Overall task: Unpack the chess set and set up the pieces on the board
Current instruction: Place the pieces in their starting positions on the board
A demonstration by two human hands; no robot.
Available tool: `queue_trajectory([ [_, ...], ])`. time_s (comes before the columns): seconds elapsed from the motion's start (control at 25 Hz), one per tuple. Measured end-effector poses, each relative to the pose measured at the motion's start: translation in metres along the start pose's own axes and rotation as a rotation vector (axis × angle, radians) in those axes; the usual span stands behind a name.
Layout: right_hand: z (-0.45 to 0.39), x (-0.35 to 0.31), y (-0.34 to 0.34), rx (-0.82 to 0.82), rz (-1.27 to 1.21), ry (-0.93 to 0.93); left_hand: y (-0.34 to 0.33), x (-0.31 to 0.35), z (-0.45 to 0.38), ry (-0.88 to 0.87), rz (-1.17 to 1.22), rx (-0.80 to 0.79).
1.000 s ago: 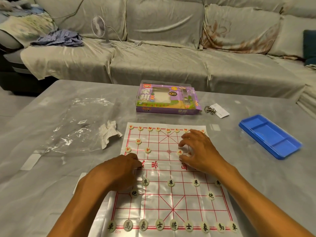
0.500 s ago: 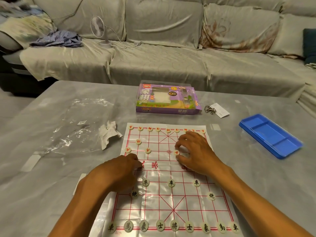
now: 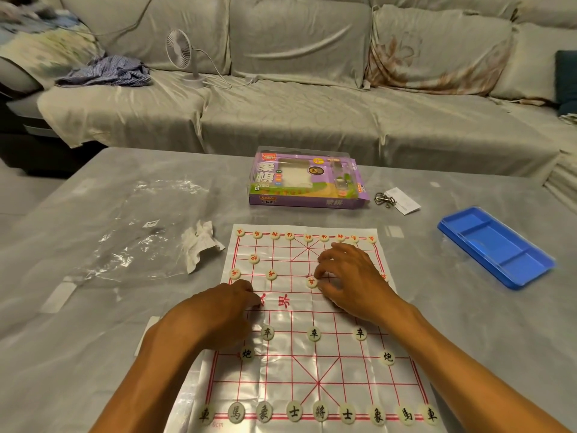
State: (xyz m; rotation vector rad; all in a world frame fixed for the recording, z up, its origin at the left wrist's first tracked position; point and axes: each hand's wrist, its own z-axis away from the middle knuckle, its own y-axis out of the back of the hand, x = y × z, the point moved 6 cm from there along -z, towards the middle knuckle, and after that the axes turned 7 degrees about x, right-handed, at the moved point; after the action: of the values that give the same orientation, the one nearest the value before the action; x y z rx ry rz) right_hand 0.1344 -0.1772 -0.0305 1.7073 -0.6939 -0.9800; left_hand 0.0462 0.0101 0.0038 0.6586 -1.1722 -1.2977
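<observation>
Head view: right hand (image 3: 352, 278) pinched a red pawn (image 3: 311, 281) at its fingertips, left hand (image 3: 218, 310) curled, contents hidden; remaining pawns likely followed.

Box (image 3: 307, 182) behind board (image 3: 312, 364); tray (image 3: 496, 245) right, wrapper (image 3: 131, 232) left

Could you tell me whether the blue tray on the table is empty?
Empty: the blue tray lies flat, open side up, and all its compartments show bare blue plastic.
</observation>
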Motion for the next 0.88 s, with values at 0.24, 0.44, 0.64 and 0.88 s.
queue_trajectory([
  [0.24,0.000,-0.003,-0.007,-0.030,-0.035,0.034,-0.001,-0.001,-0.001,0.001,0.001,0.002],
  [0.44,-0.004,-0.005,-0.009,-0.009,-0.029,-0.003,-0.002,-0.002,-0.002,-0.001,-0.001,0.001],
  [0.64,-0.006,-0.002,-0.010,-0.013,-0.044,-0.023,-0.004,-0.004,-0.003,0.003,-0.007,0.008],
  [0.88,-0.005,0.003,0.007,0.017,-0.100,-0.057,-0.004,-0.004,-0.003,-0.006,-0.004,0.009],
])
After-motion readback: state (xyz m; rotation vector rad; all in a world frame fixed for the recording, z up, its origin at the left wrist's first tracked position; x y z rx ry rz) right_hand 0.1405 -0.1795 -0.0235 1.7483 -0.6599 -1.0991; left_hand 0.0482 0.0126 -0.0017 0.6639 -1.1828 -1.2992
